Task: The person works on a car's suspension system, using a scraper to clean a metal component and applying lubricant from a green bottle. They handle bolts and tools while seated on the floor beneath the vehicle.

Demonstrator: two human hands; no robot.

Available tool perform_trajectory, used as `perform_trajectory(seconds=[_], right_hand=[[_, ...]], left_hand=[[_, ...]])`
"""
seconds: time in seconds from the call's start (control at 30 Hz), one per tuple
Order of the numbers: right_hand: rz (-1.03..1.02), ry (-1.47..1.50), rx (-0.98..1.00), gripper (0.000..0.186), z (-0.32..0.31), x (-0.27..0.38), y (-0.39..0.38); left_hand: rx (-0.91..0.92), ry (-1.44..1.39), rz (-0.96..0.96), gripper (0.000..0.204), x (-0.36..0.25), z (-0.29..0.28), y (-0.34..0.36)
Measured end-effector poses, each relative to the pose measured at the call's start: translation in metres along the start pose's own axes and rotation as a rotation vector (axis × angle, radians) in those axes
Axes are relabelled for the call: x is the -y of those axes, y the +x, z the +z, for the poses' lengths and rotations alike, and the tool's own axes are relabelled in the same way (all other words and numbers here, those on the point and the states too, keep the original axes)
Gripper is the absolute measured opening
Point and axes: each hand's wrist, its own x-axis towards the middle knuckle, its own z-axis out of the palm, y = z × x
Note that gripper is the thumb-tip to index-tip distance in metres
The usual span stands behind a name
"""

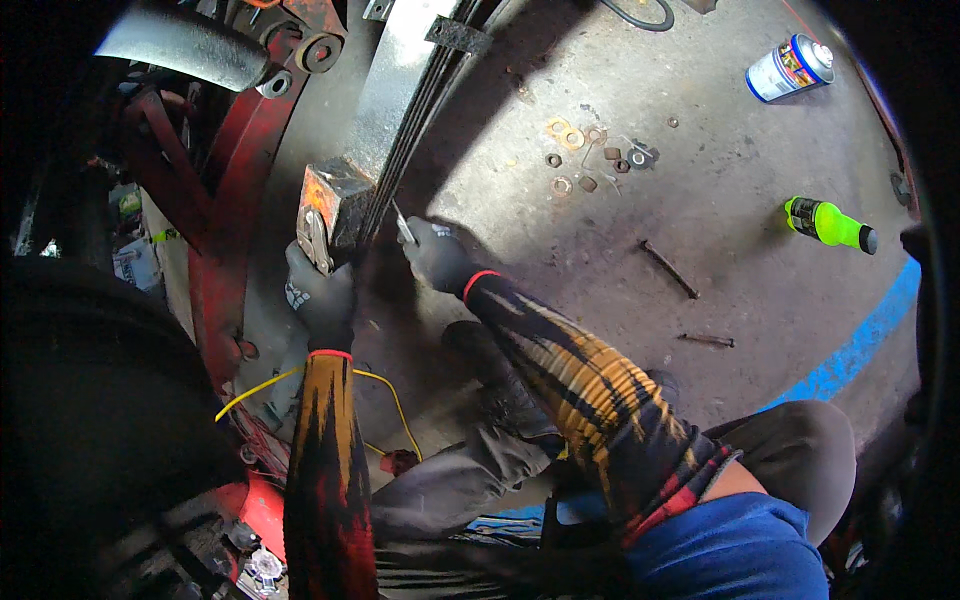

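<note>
My left hand, in a grey glove, is closed around a worn metal tool that looks like locking pliers. The tool lies against the orange and black box-shaped end of a long grey steel beam. Just right of that end, my right hand, also gloved, grips a slim silvery metal tool. Its tip points up beside the dark lines or rods running along the beam. The fingers hide most of this tool, so its kind cannot be made out.
Several washers and nuts lie on the concrete floor, with a long bolt and a shorter one nearer me. To the right are a spray can and a green bottle. A red steel frame and yellow cord are left.
</note>
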Motion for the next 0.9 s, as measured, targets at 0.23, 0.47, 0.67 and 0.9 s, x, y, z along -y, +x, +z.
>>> perform_trajectory(seconds=[0.23,0.47,0.67,0.9], right_hand=[[0.097,0.146,-0.191,0.013,0.072,0.003,0.008],[0.019,0.14,-0.149,0.013,0.04,0.023,-0.005],[-0.063,0.173,-0.042,0.015,0.028,0.016,-0.009],[0.284,0.978,0.105,0.028,0.037,0.012,-0.008]], left_hand=[[-0.028,-0.031,0.051,0.052,0.001,0.002,-0.001],[-0.018,-0.003,0.058,0.054,0.002,0.001,0.001],[-0.007,-0.057,0.013,0.051,-0.004,0.0,0.0],[-0.022,-0.028,0.038,0.051,-0.009,-0.003,0.0]])
